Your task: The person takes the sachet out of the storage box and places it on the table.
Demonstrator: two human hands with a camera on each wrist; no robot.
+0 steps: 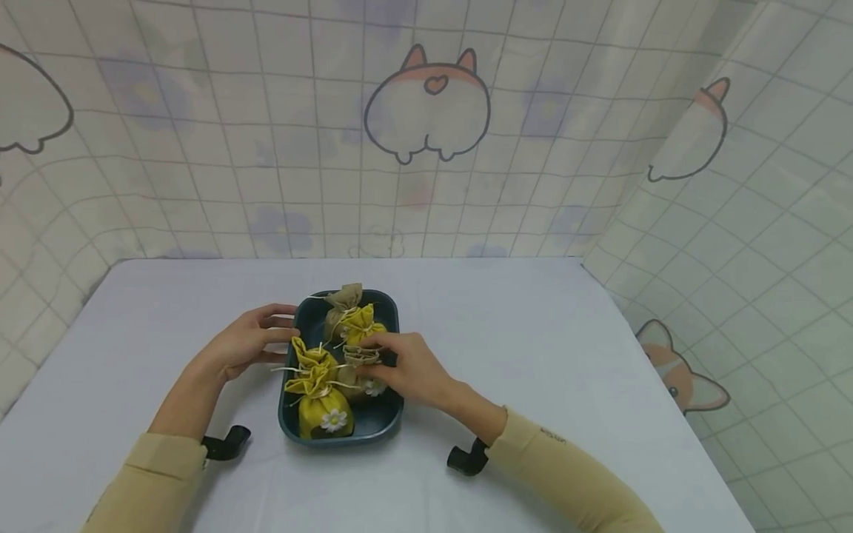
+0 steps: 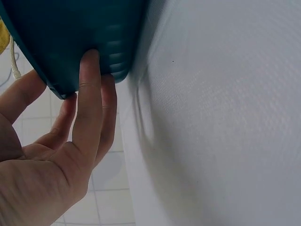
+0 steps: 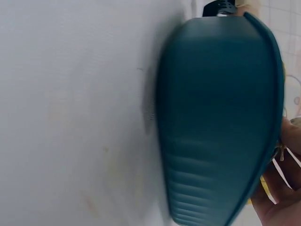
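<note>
A dark teal plastic tub [image 1: 375, 429] holds several small drawstring pouches. My right hand [image 1: 416, 368] reaches over its right rim and pinches the gathered neck of a beige drawstring pouch [image 1: 353, 383] with a white flower on it. My left hand [image 1: 249, 342] rests its nearly straight fingers against the tub's left side; in the left wrist view, fingertips press the outer wall [image 2: 51, 42]. A yellow pouch with a white daisy [image 1: 320, 414] lies at the front left, another yellow pouch [image 1: 312, 357] behind it. The right wrist view shows the tub's outer side [image 3: 216, 103], hiding most pouches.
Toward the back of the tub are a yellow pouch [image 1: 363, 322] and a beige pouch [image 1: 343, 300]. The tub stands on a white-covered table [image 1: 520, 333]. A checked curtain [image 1: 280, 133] hangs behind and beside it. Black wrist mounts [image 1: 229, 443] stick out beneath both forearms.
</note>
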